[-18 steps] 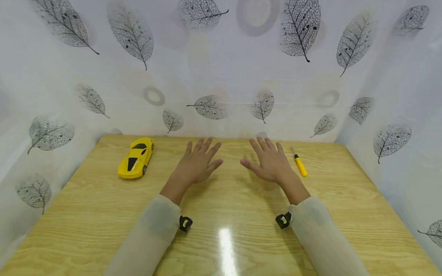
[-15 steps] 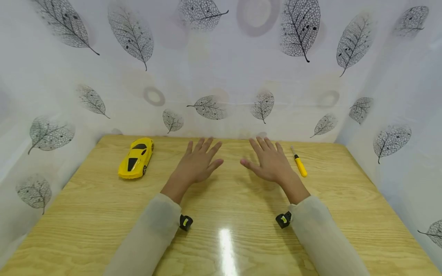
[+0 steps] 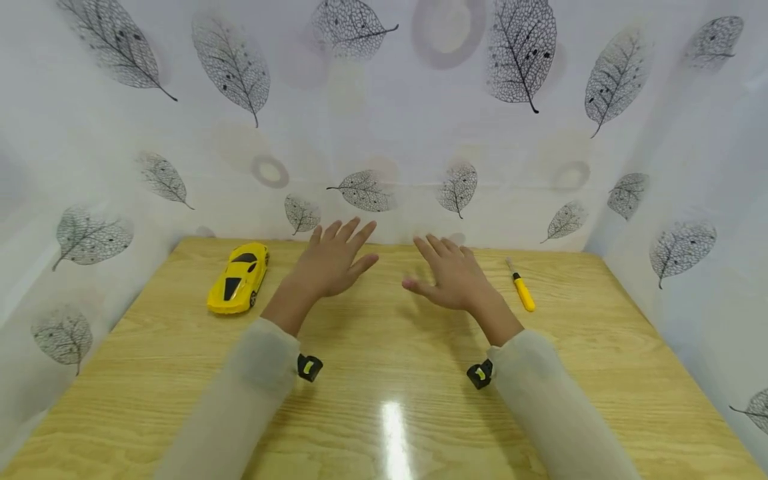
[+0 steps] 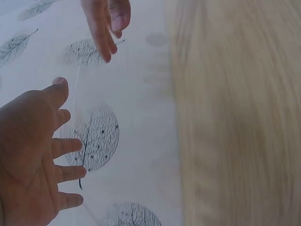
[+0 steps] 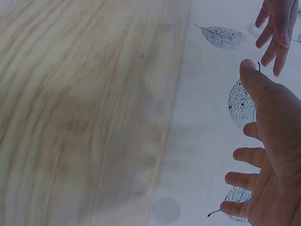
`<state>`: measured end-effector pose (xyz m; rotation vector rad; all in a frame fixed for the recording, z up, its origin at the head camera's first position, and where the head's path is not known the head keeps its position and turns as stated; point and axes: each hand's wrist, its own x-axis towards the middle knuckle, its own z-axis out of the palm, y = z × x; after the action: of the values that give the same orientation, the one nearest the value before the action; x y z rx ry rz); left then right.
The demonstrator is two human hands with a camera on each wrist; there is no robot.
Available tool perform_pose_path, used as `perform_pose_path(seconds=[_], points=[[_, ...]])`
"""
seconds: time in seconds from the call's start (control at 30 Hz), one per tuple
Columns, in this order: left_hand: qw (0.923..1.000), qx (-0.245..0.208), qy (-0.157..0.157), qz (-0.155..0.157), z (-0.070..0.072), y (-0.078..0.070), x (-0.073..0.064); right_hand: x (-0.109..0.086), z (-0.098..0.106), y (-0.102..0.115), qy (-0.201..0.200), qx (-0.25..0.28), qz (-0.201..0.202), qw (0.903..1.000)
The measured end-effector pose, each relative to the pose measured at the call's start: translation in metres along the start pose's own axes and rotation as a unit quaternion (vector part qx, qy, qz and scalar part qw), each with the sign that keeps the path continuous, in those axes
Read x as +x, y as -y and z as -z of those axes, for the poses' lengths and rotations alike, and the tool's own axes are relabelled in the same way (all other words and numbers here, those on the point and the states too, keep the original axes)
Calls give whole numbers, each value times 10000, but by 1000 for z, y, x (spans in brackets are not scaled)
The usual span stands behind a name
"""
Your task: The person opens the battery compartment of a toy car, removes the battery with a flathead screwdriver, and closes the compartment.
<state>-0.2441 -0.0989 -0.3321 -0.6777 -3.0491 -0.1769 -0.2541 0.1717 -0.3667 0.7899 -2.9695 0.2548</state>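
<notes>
Both hands hover over a wooden table [image 3: 372, 340], palms down with fingers spread, and neither holds anything. My left hand [image 3: 332, 262] is at centre left, to the right of a yellow toy car [image 3: 239, 277] with black windows. My right hand [image 3: 454, 275] is at centre right, left of a screwdriver [image 3: 523, 290] with a yellow handle and a thin metal shaft. In the left wrist view, the left hand [image 4: 35, 155] shows its palm side and stretched fingers. The right wrist view shows the right hand [image 5: 275, 155] likewise, apart from the table.
A pale curtain [image 3: 384, 120] printed with dark leaves stands behind the table's back edge and along both sides. Black wrist cameras sit at both cuffs, the left camera [image 3: 309, 367] and the right camera [image 3: 480, 375]. A bright glare lies on the table's front middle.
My left hand has risen and moved left, nearer the toy car. The right hand has shifted left, away from the screwdriver. The car and screwdriver stay in place while the view tilts slightly.
</notes>
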Motion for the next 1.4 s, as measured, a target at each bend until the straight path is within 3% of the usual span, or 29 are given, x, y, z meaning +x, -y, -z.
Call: perform_pose_path(seconds=[0.27, 0.63, 0.8, 1.1, 1.4], points=[[9992, -282, 68, 282, 19, 39, -19, 22, -5, 23, -20, 59, 261, 9996], [9971, -500, 51, 578, 26, 97, -57, 46, -13, 66, 118, 200, 611, 9979], [9966, -415, 148, 701, 23, 120, -72, 53, -10, 84, 205, 142, 715, 9971], [9932, -499, 391, 973, 11, 156, -94, 70, 5, 133, 168, -29, 1323, 9911], [9887, -683, 537, 1221, 4, 185, -109, 96, 8, 197, 284, -781, 1285, 9882]])
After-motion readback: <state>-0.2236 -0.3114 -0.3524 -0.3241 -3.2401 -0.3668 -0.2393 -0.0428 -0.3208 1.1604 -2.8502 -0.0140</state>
